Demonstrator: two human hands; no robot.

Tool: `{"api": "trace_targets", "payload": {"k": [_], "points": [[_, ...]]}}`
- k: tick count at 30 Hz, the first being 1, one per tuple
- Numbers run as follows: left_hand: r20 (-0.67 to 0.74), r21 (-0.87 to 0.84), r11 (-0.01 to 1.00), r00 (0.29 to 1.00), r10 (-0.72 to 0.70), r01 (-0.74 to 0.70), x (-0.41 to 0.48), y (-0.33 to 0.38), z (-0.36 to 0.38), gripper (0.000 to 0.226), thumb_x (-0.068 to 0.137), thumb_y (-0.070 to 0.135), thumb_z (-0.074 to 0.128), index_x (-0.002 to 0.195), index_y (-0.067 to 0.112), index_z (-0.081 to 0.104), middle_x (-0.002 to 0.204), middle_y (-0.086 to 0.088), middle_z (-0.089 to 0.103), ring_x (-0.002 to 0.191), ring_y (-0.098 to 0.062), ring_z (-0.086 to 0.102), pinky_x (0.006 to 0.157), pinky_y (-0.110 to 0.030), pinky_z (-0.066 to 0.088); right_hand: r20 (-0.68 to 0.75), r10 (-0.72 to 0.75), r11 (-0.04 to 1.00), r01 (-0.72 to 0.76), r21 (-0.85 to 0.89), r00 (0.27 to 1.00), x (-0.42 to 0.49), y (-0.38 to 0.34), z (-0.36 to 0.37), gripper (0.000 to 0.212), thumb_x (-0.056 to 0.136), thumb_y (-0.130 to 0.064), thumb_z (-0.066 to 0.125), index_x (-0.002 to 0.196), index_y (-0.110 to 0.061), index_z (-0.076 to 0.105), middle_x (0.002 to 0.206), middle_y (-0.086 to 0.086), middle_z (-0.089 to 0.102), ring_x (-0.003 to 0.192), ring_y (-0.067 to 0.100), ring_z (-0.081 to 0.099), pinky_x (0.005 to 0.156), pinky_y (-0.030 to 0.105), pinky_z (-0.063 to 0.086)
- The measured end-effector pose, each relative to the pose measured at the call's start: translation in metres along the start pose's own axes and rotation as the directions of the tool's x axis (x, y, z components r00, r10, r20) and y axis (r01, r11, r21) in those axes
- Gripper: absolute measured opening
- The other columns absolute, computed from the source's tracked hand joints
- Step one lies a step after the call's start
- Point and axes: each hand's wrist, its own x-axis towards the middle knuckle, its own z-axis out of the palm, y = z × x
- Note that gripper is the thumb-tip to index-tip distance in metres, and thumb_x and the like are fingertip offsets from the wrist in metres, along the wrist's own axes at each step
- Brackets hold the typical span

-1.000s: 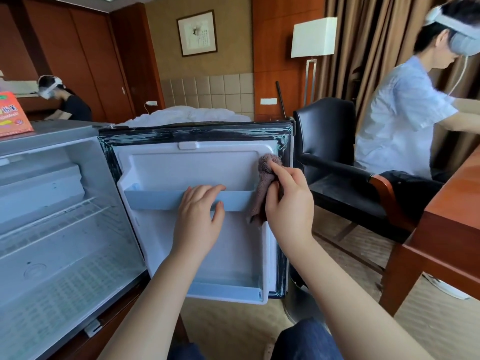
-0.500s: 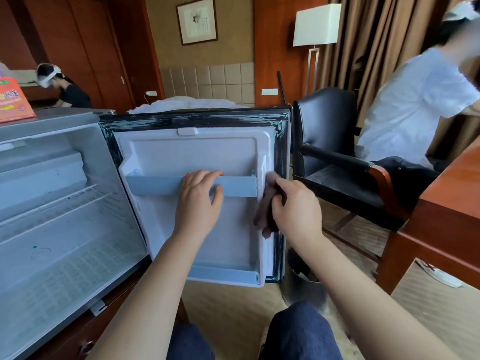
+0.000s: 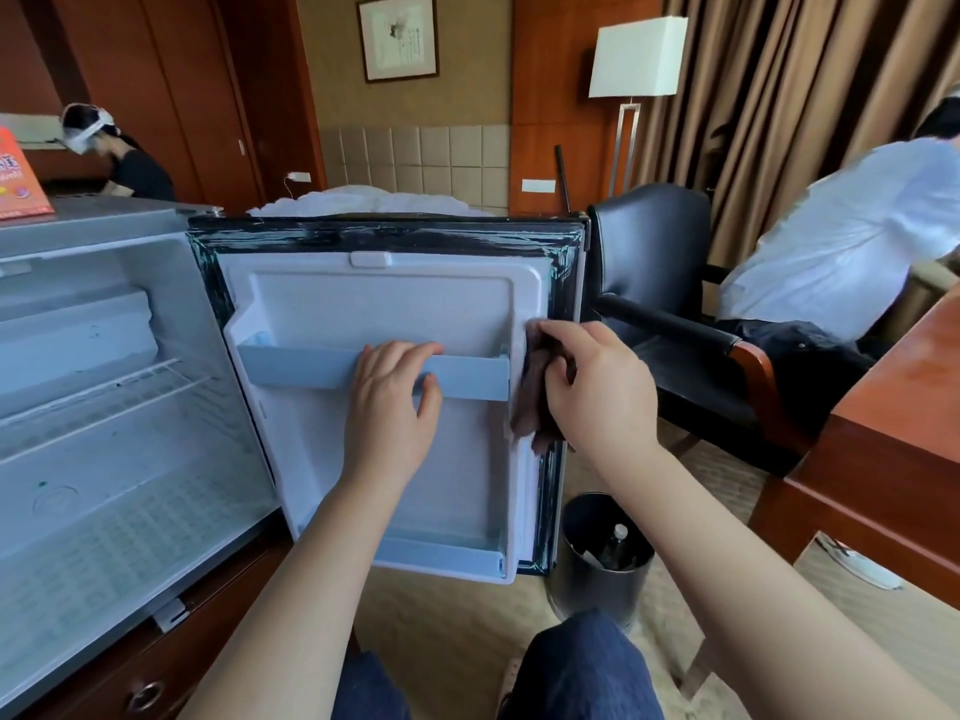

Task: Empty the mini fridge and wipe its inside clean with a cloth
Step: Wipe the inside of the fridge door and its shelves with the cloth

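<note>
On the white fridge door (image 3: 389, 304), right grip (image 3: 597, 392) holds crumpled brown cloth (image 3: 530, 407), left grip (image 3: 395, 402) clasps rail (image 3: 291, 366).

One mini fridge (image 3: 104, 459), two door shelves (image 3: 301, 367) (image 3: 441, 556), one cloth (image 3: 530, 402), two hands (image 3: 392, 413) (image 3: 602, 392), one chair (image 3: 654, 241), one bin (image 3: 587, 579).
</note>
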Motion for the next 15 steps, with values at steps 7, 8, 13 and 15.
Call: {"api": "trace_targets", "payload": {"k": [7, 8, 13, 15], "points": [[0.017, -0.018, 1.0, 1.0, -0.012, 0.013, 0.003, 0.001, 0.003, 0.038, 0.085, 0.02, 0.041, 0.11, 0.01, 0.067, 0.103, -0.004, 0.063, 0.102, -0.02, 0.052, 0.111, -0.032, 0.022, 0.346, 0.018, 0.967, 0.073, -0.245, 0.938, -0.015, 0.009, 0.013, 0.04, 0.092, -0.016, 0.044, 0.129, -0.024, 0.056, 0.109, 0.005, 0.053, 0.078, 0.032, 0.061, 0.056, 0.028, 0.035], [0.023, -0.013, 1.0, 1.0, -0.015, 0.015, 0.003, 0.002, 0.004, 0.037, 0.084, 0.019, 0.042, 0.11, 0.01, 0.066, 0.103, -0.005, 0.062, 0.102, -0.021, 0.053, 0.111, -0.032, 0.023, 0.427, 0.041, 0.968, 0.069, -0.241, 0.904, -0.024, 0.016, 0.016, 0.039, 0.092, -0.017, 0.043, 0.128, -0.027, 0.056, 0.108, 0.002, 0.052, 0.083, 0.029, 0.061, 0.058, 0.028, 0.038], [0.026, 0.019, 1.0, 1.0, 0.0, -0.001, 0.002, 0.0, 0.0, 0.038, 0.085, 0.019, 0.039, 0.111, 0.011, 0.066, 0.101, -0.004, 0.061, 0.1, -0.023, 0.053, 0.111, -0.031, 0.022, 0.389, 0.131, 0.991, -0.105, -0.089, 0.912, -0.038, 0.021, 0.014, 0.04, 0.086, -0.015, 0.049, 0.12, -0.033, 0.062, 0.103, -0.001, 0.062, 0.092, 0.023, 0.061, 0.071, 0.031, 0.048], [0.031, 0.026, 1.0, 0.999, 0.016, -0.017, 0.001, -0.002, -0.002, 0.038, 0.086, 0.02, 0.039, 0.111, 0.011, 0.065, 0.101, -0.005, 0.061, 0.1, -0.023, 0.054, 0.11, -0.033, 0.025, 0.215, 0.14, 0.99, -0.144, 0.0, 0.967, -0.022, 0.009, 0.004, 0.035, 0.081, -0.012, 0.055, 0.111, -0.028, 0.064, 0.095, 0.002, 0.066, 0.089, 0.025, 0.061, 0.067, 0.031, 0.044]]}}
